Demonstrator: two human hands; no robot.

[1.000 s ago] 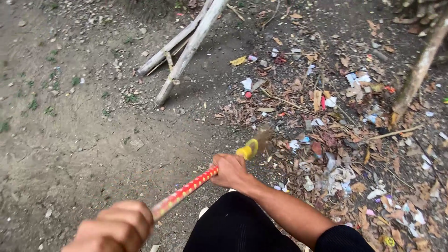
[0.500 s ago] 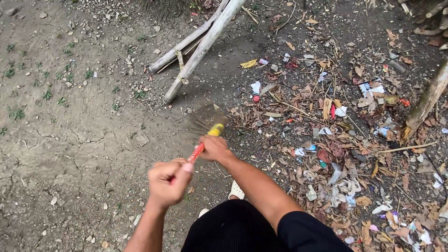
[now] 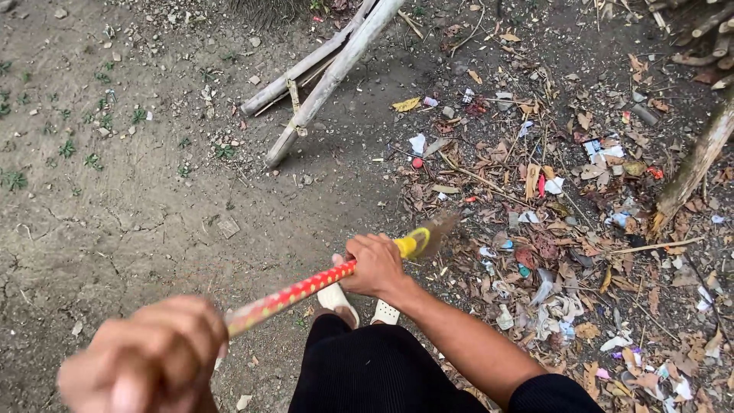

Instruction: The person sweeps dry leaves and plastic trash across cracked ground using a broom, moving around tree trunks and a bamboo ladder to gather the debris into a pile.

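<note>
Low in the head view, near the bottom edge, I see my left hand (image 3: pixel 149 356), large and blurred, its fingers curled shut around the upper end of a broom handle (image 3: pixel 294 291), which is red with small yellow dots. Half a second ago that hand was higher and further right, close to the other hand; now it sits well apart from it, and the handle slants up from lower left to upper right across the frame. My right hand (image 3: pixel 375 264) is clamped around the handle further down, just before its yellow collar (image 3: pixel 409 245).

Beyond the collar, the broom's brown bristle head (image 3: pixel 440 227) is smeared by motion. It now lies to the right of my right hand, at the edge of a litter pile (image 3: pixel 566 229) of dry leaves, twigs and scraps of white and coloured paper. In the earlier frame the bristles were fanned above bare dirt, up and left of where they are now.

My right forearm runs down to a black sleeve at the bottom right. Black trousers (image 3: pixel 382 367) fill the bottom centre, with pale sandals (image 3: pixel 340 297) showing just below the handle. Two tied bamboo poles (image 3: pixel 329 73) lie on the dirt ground (image 3: pixel 138 222) at the top centre, about where they were before.
</note>
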